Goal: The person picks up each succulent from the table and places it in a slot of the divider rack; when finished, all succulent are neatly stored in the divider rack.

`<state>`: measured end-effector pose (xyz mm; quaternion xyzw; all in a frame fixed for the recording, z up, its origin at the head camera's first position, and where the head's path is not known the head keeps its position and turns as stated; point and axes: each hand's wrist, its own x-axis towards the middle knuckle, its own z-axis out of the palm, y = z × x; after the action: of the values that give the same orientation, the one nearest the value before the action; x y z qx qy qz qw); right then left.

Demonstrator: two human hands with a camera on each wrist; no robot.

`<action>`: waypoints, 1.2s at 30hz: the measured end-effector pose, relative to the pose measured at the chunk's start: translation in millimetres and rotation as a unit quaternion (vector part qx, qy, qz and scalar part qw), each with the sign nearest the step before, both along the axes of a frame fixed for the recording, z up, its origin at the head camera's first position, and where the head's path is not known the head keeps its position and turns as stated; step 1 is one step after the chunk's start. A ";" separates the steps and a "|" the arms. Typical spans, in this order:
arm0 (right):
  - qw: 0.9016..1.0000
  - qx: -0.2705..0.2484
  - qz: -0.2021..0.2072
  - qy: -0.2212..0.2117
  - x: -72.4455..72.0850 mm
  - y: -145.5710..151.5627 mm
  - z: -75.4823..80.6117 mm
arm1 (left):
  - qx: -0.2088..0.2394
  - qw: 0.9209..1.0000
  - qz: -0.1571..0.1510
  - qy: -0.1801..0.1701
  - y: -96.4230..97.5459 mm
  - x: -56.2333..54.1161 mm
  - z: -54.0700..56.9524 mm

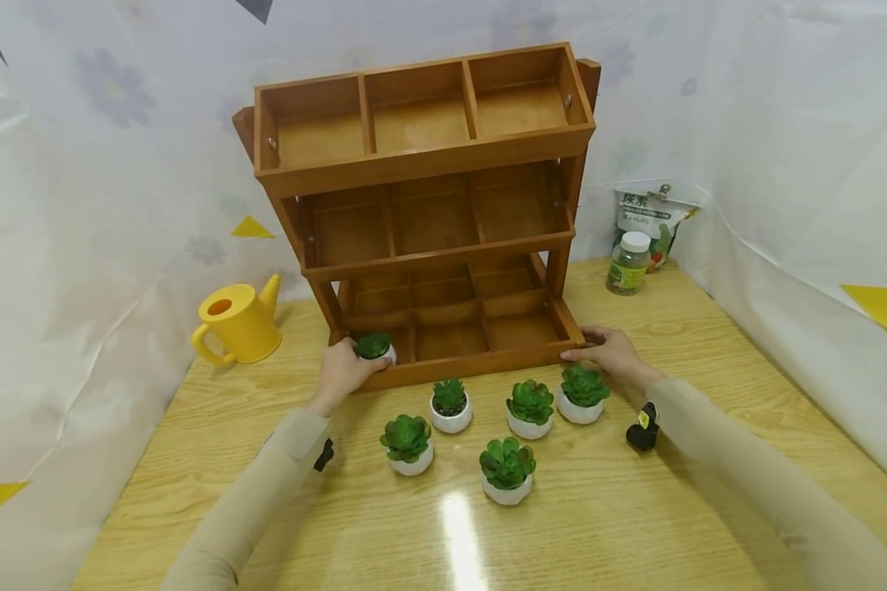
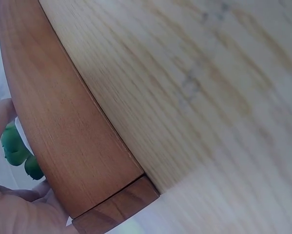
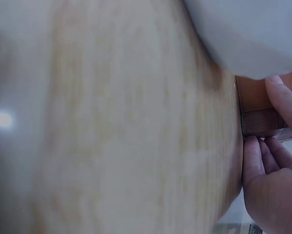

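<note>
A small potted succulent (image 1: 374, 345) sits at the front left corner compartment of the wooden three-tier shelf (image 1: 473, 364), on its lowest tier. My left hand (image 1: 338, 376) holds its white pot, thumb at the front and fingers on the far side. In the left wrist view, green leaves (image 2: 15, 146) show behind the shelf's front board (image 2: 77, 122), between thumb and fingers. At the opposite end, my right hand (image 1: 612, 355) grips the shelf's front right corner. The right wrist view has the thumb (image 3: 285, 100) on the front board and the other fingers round the side.
Several potted succulents (image 1: 506, 468) stand on the wooden table (image 1: 576, 525) before the shelf, one (image 1: 582, 394) close below my right hand. A yellow watering can (image 1: 242, 324) stands left. At the back right are a white-lidded jar (image 1: 627, 267) and a clipped bag (image 1: 654, 215).
</note>
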<state>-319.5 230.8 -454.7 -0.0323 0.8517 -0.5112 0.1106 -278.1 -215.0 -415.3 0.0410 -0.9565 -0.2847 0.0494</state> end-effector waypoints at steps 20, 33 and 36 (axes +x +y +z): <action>1.000 0.000 0.001 -0.005 -0.3 0.4 0.1 | 0.007 1.000 -0.011 0.011 -1.0 1.3 -2.6; 1.000 -0.001 0.003 -0.003 -1.0 -0.2 0.0 | 0.027 0.998 -0.023 0.044 -1.5 8.3 -3.1; 1.000 -0.001 0.004 -0.003 0.5 0.5 0.7 | 0.048 0.996 -0.029 0.070 -3.0 12.9 -3.2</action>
<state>-319.1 231.3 -454.1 -0.0348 0.8505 -0.5120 0.1153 -265.3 -218.0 -418.5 -0.0039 -0.9369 -0.3333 0.1056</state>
